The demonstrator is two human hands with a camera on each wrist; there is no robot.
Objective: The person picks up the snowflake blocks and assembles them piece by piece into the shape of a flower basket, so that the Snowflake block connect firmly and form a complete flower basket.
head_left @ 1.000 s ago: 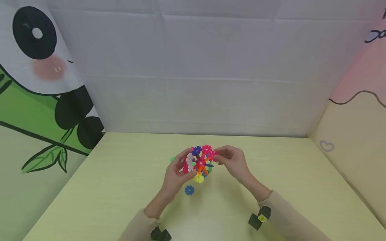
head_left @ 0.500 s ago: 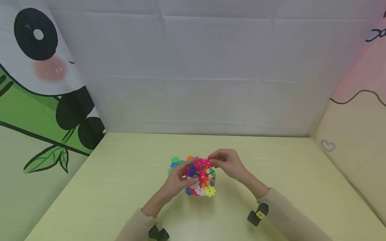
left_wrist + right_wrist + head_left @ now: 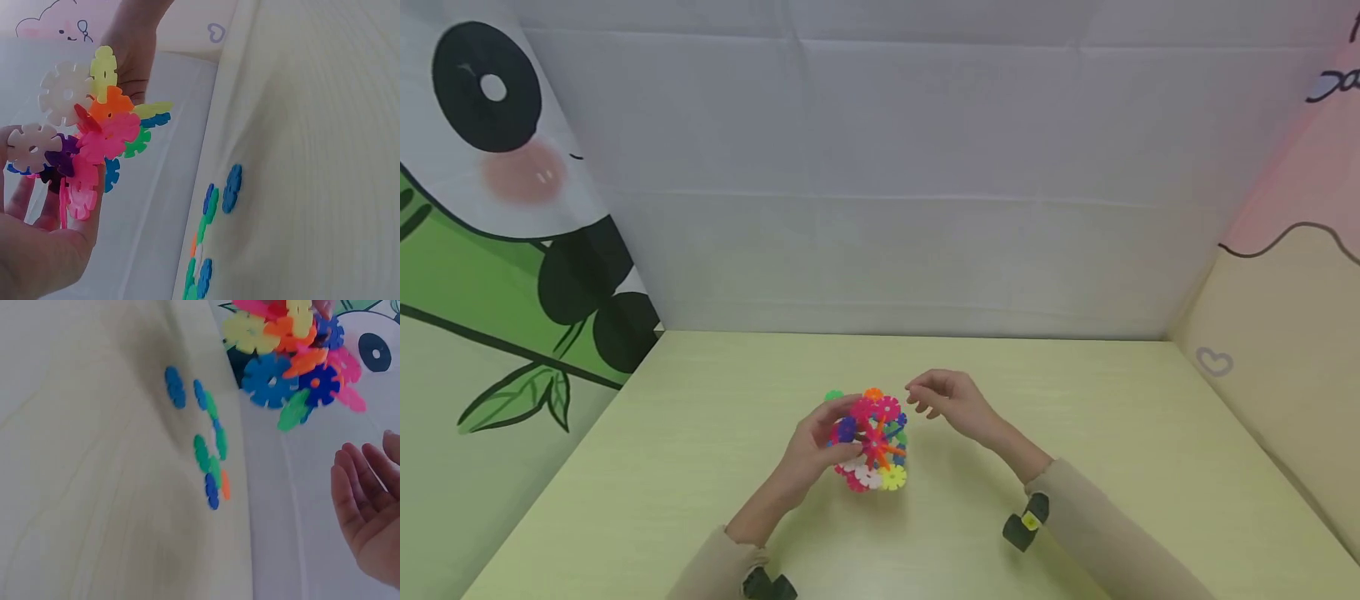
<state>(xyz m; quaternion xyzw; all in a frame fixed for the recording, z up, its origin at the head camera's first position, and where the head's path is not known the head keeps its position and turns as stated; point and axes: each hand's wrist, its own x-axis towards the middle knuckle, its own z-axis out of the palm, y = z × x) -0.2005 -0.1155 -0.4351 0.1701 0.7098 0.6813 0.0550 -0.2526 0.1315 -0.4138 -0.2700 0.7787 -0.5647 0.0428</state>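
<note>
Left grip (image 3: 814, 439) is clamped on the disc cluster (image 3: 874, 446); right grip (image 3: 953, 402) is held relaxed just beside it. On the wall (image 3: 1262, 317) a heart (image 3: 1214, 358) is drawn.

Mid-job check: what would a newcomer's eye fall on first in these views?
Probably the bright cluster of notched discs that the left hand holds above the table, below the middle of the head view. Next, the big black cartoon eye at that view's upper left. The right hand hovers beside the cluster, apart from it, holding nothing.
</note>
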